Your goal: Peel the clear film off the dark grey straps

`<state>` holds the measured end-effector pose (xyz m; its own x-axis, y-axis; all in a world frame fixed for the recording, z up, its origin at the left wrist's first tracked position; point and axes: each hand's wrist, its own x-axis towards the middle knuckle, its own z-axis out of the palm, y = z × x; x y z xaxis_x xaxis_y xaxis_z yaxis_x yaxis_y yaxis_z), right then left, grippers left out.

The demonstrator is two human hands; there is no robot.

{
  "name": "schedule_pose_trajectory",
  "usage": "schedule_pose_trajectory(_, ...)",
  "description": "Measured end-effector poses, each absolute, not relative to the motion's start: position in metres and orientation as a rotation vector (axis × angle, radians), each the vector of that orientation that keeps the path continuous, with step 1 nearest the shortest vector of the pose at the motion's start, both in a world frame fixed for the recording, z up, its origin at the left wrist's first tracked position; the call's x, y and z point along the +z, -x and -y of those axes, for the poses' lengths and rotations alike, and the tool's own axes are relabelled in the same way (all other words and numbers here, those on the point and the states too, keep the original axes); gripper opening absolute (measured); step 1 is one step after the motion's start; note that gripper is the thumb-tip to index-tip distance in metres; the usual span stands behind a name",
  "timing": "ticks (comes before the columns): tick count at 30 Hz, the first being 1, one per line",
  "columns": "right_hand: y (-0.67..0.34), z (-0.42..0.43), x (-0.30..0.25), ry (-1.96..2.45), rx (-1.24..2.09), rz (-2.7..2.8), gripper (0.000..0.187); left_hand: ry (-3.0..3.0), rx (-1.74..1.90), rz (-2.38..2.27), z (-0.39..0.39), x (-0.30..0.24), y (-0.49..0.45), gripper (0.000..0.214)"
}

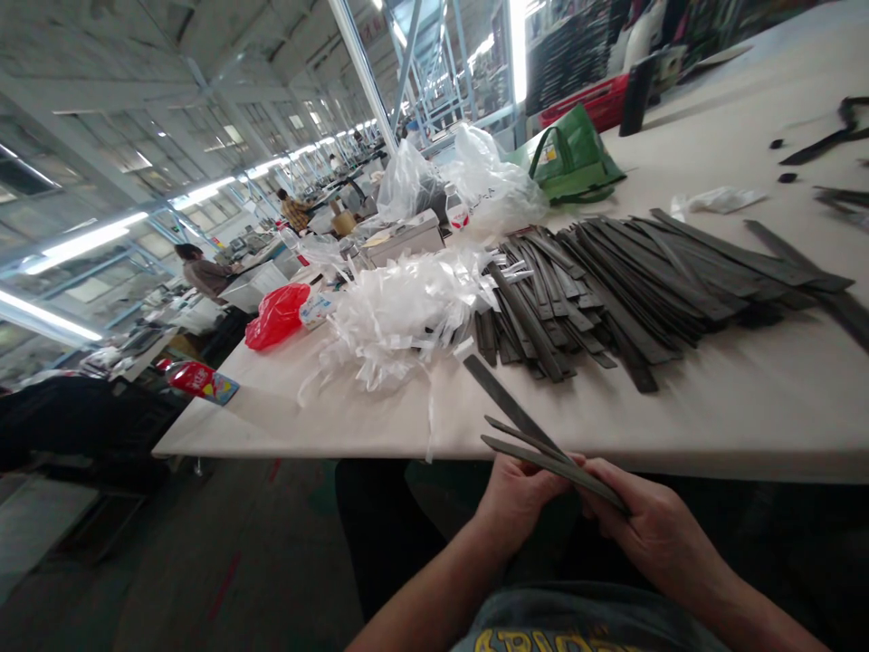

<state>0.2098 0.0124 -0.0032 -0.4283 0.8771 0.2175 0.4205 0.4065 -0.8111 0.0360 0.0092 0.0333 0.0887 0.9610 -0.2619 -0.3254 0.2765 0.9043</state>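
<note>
Several dark grey flat strips [516, 403] are held at the table's front edge, their far ends fanned apart. My left hand [517, 496] grips them from the left, fingers closed around the middle part. On the right, my right hand [642, 509] pinches the near ends between thumb and fingers. A large spread pile of similar dark grey strips [631, 281] lies on the table beyond my hands. Left of that pile is a heap of thin white translucent strips [400, 312], one trailing toward the front edge.
The pale table [272, 426] carries a red can [202, 380] near its left corner and a red plastic bag [277, 315]. Farther back are clear plastic bags [482, 177], a cardboard box [407, 237] and a green bag [574, 154]. Two people sit at distant workstations on the left.
</note>
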Motion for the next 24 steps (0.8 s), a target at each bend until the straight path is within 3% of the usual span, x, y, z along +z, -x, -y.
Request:
schedule_pose_trajectory(7,-0.204,-0.020,-0.005,1.053,0.729,2.135,0.017,-0.559,1.549,-1.099,-0.030,0.041,-0.017,0.034)
schedule_pose_trajectory(13,-0.196,-0.029,-0.003,0.985,0.594,2.113,0.021,-0.623,1.306,-1.138,-0.016,0.032,-0.033,0.030)
schedule_pose_trajectory(19,-0.196,-0.030,-0.007,0.990,0.639,2.170,0.021,-0.477,1.686,-1.064,-0.040,0.042,-0.012,0.035)
schedule_pose_trajectory(24,-0.192,-0.033,-0.007,0.993,0.561,2.144,0.018,-0.446,1.419,-1.080,-0.023,0.027,-0.032,0.036)
